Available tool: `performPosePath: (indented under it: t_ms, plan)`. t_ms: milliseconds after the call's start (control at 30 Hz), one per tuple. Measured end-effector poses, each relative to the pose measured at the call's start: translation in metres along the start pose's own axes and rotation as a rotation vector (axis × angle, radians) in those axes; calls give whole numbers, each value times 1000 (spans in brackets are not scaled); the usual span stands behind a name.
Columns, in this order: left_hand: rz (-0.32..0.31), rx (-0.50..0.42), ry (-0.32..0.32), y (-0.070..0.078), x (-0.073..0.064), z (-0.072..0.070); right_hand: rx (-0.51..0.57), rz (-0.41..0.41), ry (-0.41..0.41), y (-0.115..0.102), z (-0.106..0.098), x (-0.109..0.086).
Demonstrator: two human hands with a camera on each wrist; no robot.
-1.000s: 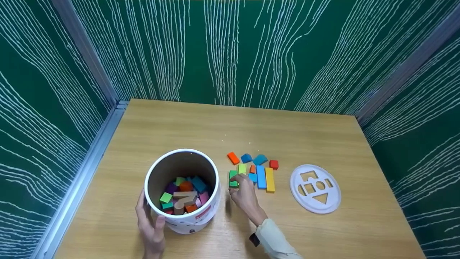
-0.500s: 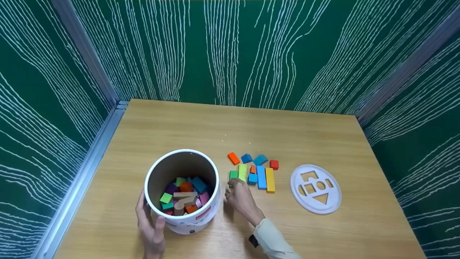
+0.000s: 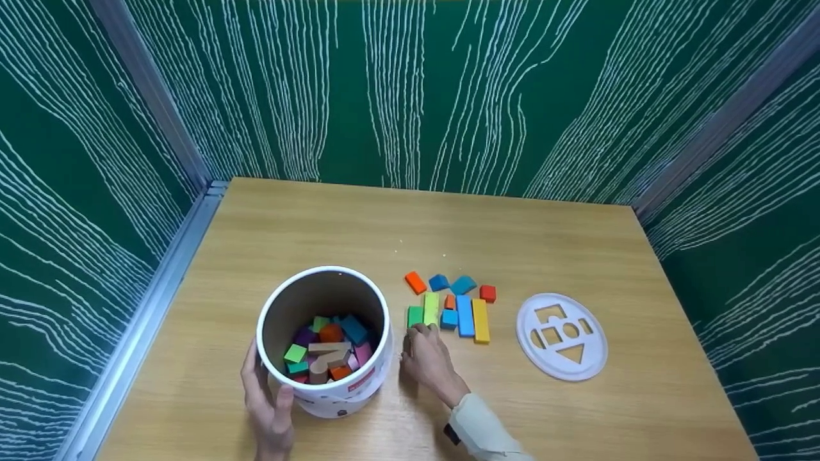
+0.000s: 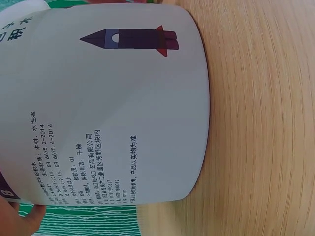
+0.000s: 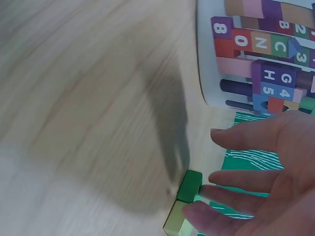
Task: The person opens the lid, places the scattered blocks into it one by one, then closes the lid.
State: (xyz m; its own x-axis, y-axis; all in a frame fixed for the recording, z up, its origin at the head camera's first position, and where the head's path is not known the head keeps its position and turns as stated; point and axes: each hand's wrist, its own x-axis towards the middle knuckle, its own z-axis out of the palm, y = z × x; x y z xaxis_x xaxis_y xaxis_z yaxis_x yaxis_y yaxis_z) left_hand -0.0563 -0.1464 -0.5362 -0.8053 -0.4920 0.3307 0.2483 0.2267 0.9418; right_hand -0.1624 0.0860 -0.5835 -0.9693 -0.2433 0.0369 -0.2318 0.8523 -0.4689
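Note:
My left hand [image 3: 269, 410] grips the left side of a white bucket [image 3: 339, 404], thumb in front and fingers along its wall. Printed text and a rocket picture show on the bucket [image 4: 147, 93] in the left wrist view. My right hand [image 3: 430, 362] is low over the table, at the near ends of a green block [image 3: 415, 315] and a light green block [image 3: 430, 307]. In the right wrist view its fingers extend loosely, the thumb apart, fingertips right at the green block [image 5: 189, 186] and the light green block [image 5: 177, 217]; nothing shows held.
Coloured blocks [image 3: 330, 349] lie inside the bucket. Right of the green blocks stand a long blue block [image 3: 465, 315] and a yellow block [image 3: 480, 321]; several small blocks lie behind. A white lid [image 3: 596, 358] with shaped holes lies farther right. Green patterned walls [image 3: 346, 96] surround the table.
My right hand has slid back toward me and slightly left, uncovering more of the light green block. My left hand and the bucket have stayed in place.

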Motion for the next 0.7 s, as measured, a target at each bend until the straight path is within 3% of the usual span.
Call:
performPosePath:
  t_ms: [133,367,567,700]
  plan:
    - [-6,0,-3,1,0,-1,-45,6,-28,-1,2,-1]
    - [-28,18,-3,3,0,-1,-132,-71,10,-1,8,-4]
    - [63,-55,-18,-4,0,-2,-246,-147,97,1,16,-10]
    - [76,-58,-14,-6,1,-1,-147,-77,55,0,15,-12]
